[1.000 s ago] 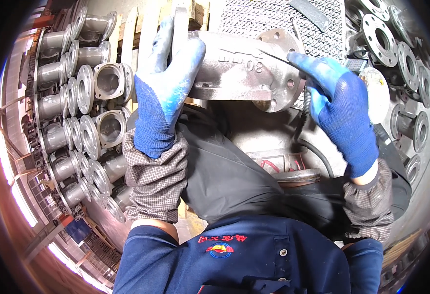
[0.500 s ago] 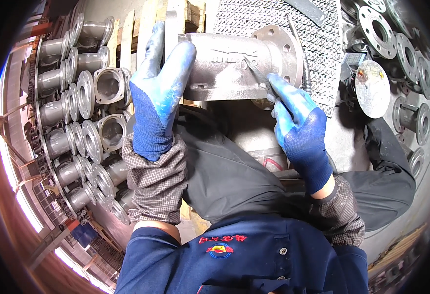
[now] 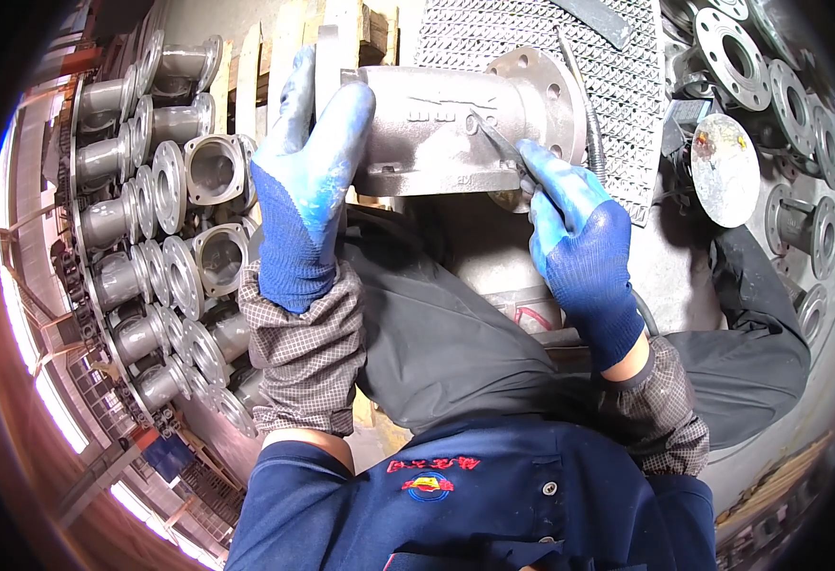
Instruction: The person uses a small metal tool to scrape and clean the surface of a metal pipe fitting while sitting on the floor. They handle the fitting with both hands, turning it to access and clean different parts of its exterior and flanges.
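A grey cast-metal valve body [image 3: 427, 124] lies sideways in front of me, its round bolt-hole flange [image 3: 560, 105] at the right and raised lettering on its side. My left hand [image 3: 313, 162], in a blue coated glove, straddles the upright flange at the left end, thumb on one side and fingers on the other. My right hand [image 3: 574, 205], gloved alike, grips a narrow pointed metal scraper [image 3: 498, 140]. Its tip rests against or just over the body beside the raised lettering; its handle is mostly hidden in the fingers.
A patterned metal mat [image 3: 484, 33] lies beyond the casting, with a dark flat bar [image 3: 596, 19] and a black hose [image 3: 595, 143] on it. Several flanged castings [image 3: 213, 171] are stacked at left, more [image 3: 798, 228] at right. A round metal disc [image 3: 724, 171] stands near my right knee.
The valve body has shifted very slightly left. My right hand and the scraper have moved a little left with it; both grips look the same.
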Available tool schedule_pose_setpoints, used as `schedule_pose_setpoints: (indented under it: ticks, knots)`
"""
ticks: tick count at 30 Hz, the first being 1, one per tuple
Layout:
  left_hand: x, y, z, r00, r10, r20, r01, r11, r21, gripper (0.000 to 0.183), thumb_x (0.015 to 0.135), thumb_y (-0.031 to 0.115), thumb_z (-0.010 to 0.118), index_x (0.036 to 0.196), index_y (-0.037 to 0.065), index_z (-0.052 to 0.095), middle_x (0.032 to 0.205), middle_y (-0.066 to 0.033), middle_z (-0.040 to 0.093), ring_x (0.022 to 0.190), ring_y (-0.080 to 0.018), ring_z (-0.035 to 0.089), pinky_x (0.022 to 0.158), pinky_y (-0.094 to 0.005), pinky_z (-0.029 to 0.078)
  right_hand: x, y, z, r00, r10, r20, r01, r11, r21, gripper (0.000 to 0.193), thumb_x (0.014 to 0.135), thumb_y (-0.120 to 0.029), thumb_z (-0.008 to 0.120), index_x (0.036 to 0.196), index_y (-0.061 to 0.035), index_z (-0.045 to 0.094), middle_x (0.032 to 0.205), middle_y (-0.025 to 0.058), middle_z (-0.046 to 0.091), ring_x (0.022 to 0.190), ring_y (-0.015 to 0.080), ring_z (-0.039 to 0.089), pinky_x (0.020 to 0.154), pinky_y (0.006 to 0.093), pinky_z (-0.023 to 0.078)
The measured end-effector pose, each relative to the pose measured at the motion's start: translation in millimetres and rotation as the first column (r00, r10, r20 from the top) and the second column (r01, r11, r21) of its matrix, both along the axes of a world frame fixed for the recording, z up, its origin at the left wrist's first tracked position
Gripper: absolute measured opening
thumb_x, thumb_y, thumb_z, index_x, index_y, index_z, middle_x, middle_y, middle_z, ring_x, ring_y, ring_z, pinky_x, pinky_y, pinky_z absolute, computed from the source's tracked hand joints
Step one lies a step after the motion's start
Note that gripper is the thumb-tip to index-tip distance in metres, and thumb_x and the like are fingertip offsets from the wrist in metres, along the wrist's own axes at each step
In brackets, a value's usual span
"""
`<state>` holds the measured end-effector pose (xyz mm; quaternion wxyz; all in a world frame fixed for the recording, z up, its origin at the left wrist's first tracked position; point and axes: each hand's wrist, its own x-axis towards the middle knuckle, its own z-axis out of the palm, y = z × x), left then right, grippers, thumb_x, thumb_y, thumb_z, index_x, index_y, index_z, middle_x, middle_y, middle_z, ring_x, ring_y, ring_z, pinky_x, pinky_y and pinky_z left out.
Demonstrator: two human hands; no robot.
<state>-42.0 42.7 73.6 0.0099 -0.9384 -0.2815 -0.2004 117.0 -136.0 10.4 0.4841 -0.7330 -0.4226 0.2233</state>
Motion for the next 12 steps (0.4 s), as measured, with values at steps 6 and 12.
schedule_pose_setpoints:
  ticks: [6,12]
  knots:
    - [-2.7,4.0,-5.8,0.997,-0.034,0.065,0.037,0.998,-0.051,0.037,0.078,0.002,0.072,0.113,0.012,0.067,0.130,-0.0284,0.054,0.111,-0.0407,0.061,0.087,-0.0392,0.054,6.5,-2.7,10.1,0.992,-0.071,-0.106,0.074,0.997,0.030,0.040,0.086,0.011,0.049,0.123,0.0021,0.061,0.101,0.0127,0.066,0.077,0.0116,0.060,0.072,0.0247,0.051]
    - [-15.2,10.3,-17.0,0.956,-0.088,0.281,0.163,0.953,-0.256,0.033,0.088,0.006,0.067,0.121,0.012,0.065,0.140,-0.0257,0.047,0.114,-0.0391,0.060,0.089,-0.0363,0.053,22.3,-9.5,25.4,0.924,-0.160,-0.347,0.176,0.984,0.017,0.034,0.091,0.001,0.052,0.123,-0.0032,0.062,0.105,0.0122,0.067,0.085,0.0240,0.067,0.077,0.0287,0.052]
